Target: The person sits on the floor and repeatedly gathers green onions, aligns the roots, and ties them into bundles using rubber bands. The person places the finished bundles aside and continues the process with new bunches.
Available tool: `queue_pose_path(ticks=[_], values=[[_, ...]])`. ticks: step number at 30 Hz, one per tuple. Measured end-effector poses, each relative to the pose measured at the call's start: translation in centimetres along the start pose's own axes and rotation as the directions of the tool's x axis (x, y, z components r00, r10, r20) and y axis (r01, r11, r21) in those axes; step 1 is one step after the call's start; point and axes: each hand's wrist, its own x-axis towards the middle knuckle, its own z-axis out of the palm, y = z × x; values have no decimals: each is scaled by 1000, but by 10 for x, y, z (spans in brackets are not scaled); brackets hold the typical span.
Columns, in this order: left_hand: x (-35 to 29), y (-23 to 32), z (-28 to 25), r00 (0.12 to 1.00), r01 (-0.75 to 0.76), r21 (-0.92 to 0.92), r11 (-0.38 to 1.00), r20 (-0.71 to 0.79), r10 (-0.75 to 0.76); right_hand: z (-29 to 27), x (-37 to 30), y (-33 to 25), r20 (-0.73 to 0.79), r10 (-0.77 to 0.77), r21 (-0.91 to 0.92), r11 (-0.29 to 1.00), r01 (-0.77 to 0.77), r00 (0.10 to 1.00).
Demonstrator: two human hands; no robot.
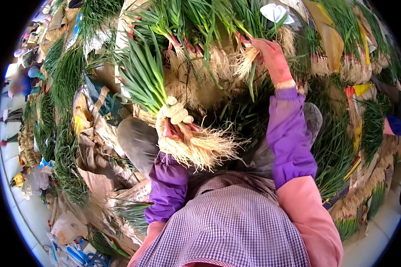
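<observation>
one scallion bunch (165, 89) gripped inside left fingers (176, 113).

Hidden or unclear: left hand (176, 113) palm, wrapped round held onion bunch (165, 102); right hand (272, 58) fingertips, buried in pile roots (247, 60); blurred figure (24, 82) at left rim; heap tops cut off by upper edge; lap under checked apron (227, 218)
</observation>
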Motion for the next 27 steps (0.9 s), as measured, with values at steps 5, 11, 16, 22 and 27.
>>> queue_pose_path(ticks=[5, 11, 16, 22, 27], values=[[-9, 0, -14, 994, 101, 91, 991, -41, -97, -8, -41, 7, -205, -271, -47, 962, 267, 940], [-26, -10, 6, 900, 137, 312, 940, -437, 14, 17, -123, -47, -76, -128, 405, 902, 147, 989], [-5, -46, 22, 856, 273, 268, 924, -507, -106, 75, -186, -6, 446, 76, 569, 745, -348, 892], [-31, -47, -7, 839, 321, 242, 916, -520, -157, 76, -186, 17, 635, 71, 345, 865, -364, 769], [-29, -54, -13, 770, 388, 573, 722, -632, 88, 61, -116, -11, 501, 72, 116, 982, -150, 862]])
